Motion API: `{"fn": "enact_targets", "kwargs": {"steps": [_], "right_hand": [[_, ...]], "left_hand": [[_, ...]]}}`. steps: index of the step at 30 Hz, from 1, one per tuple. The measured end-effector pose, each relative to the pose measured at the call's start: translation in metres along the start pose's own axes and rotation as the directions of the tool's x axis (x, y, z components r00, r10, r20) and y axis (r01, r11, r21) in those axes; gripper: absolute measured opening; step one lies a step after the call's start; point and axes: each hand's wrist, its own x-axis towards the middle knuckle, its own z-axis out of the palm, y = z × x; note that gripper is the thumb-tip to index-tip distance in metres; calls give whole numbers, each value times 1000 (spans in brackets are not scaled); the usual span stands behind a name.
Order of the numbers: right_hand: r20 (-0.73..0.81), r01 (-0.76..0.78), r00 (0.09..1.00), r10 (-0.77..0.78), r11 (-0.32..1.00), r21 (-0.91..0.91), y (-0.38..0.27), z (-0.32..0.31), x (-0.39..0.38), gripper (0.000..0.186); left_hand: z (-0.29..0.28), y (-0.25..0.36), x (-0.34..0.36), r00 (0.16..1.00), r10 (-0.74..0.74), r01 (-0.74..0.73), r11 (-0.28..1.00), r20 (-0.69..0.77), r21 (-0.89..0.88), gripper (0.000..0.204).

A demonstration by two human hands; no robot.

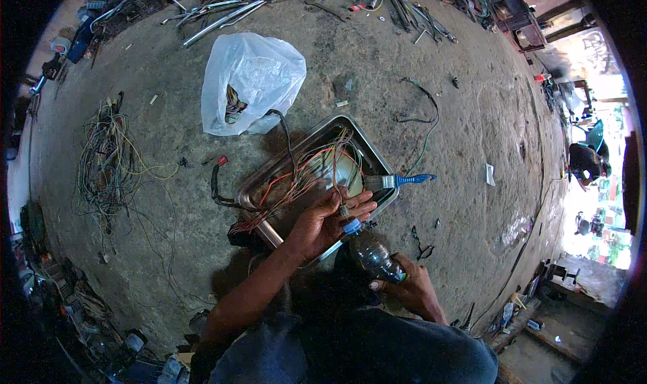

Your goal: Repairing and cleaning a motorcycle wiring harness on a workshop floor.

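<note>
My left hand (322,224) reaches over a metal tray (384,156), pinching a small wire connector (344,211) between thumb and fingers. Its other fingers point out to the right. Thin wires run from the connector up into a multicoloured wiring harness (296,175) in the tray. My right hand (412,288) grips the base of a clear plastic bottle (375,254), which is tilted with its blue cap (352,226) against or just under the connector. Dark liquid seems to be inside the bottle. A paintbrush (412,180) with a blue handle lies across the tray's right rim.
Beyond the tray sits a white plastic bag (259,81) with wires inside. A tangled wire bundle (108,168) lies to the left. Loose green and black wire (431,124) is at the right. Metal tools (232,19) and wrenches (435,25) line the far edge of the concrete floor.
</note>
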Motion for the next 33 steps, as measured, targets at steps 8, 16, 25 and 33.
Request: {"fn": "enact_targets", "kwargs": {"steps": [8, 16, 25, 33], "right_hand": [[7, -43, 999, 42, 998, 44, -9, -2, -3, 61], [1, -32, 999, 32, 999, 12, -3, 0, 0, 61], [7, -54, 999, 54, 998, 35, 2, 3, 1, 63], [13, -36, 999, 34, 992, 124, -5, 1, -1, 64]], "left_hand": [[2, 1, 0, 1000, -2, 2, 1000, -10, 18, 55], [-1, -1, 0, 1000, 5, -5, 999, -5, -36, 21], [2, -1, 0, 1000, 13, -13, 999, -2, -51, 24], [4, -2, -3, 999, 35, -35, 999, -9, -13, 24]]}}
